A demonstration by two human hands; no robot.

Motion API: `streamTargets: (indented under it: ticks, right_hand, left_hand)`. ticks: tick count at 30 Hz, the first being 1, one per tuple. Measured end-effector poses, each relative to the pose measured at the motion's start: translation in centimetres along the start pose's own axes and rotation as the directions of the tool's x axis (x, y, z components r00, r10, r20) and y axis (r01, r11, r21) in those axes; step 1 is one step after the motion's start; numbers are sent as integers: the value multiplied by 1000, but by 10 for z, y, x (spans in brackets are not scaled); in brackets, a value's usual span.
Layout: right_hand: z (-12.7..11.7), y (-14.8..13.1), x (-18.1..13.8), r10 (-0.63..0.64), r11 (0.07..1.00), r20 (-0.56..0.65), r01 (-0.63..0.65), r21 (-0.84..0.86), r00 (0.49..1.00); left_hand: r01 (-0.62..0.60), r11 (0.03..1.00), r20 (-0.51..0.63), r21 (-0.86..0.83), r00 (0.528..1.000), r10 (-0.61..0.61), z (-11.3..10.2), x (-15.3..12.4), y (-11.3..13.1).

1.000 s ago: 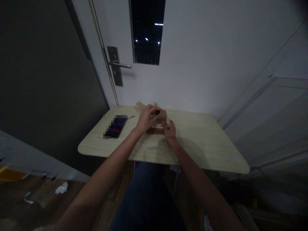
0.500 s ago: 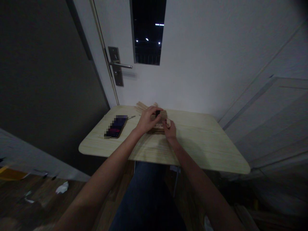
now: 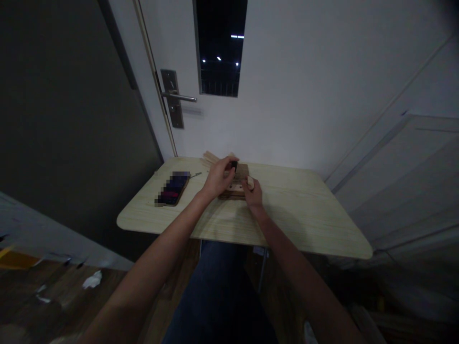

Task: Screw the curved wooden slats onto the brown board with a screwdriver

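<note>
A small black piece (image 3: 234, 165) sits in the grip of my left hand (image 3: 218, 176), its thumb and fingers closed round it. Below that hand lies a low wooden piece (image 3: 235, 188) with dark round spots on its front part and a flat brown panel (image 3: 243, 170) at its back. My right hand (image 3: 254, 194) is at the right side of this wooden piece, fingers curled on a small pale wooden block (image 3: 250, 182). My fingers hide part of the wooden piece.
Thin wooden sticks (image 3: 211, 157) lie at the table's back, behind my left hand. To the left are a phone (image 3: 174, 188) and a thin metal tool (image 3: 195, 175). A white door (image 3: 279, 95) with a handle (image 3: 184, 98) stands behind the table (image 3: 304, 215).
My left hand has drawn slightly left and up with the black piece, uncovering more of the wooden piece and its dark spots. The right hand has barely moved.
</note>
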State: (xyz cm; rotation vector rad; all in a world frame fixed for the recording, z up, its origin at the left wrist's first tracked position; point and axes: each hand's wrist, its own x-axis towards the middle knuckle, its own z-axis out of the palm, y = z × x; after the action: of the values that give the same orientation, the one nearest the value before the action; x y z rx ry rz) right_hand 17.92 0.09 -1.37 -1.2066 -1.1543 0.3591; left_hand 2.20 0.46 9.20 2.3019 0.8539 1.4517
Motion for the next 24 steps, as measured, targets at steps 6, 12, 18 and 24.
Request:
streamTargets:
  ticks: [6, 12, 18, 24]
  right_hand:
    - [1, 1, 0, 16, 1000, 1, -16, 1, 1000]
    - [1, 1, -1, 23, 1000, -1, -23, -4, 1000]
    - [1, 2, -1, 32, 999, -2, -32, -8, 999]
    - [0, 3, 1, 31, 1000, 13, -31, -4, 999]
  left_hand:
    - [-28, 999, -19, -29, 999, 27, 0, -1, 4]
    - [-26, 997, -99, 73, 995, 33, -1, 0, 3]
    - [-32, 998, -80, 53, 996, 36, 0, -3, 0]
    - [-32, 999, -29, -22, 999, 31, -1, -6, 1]
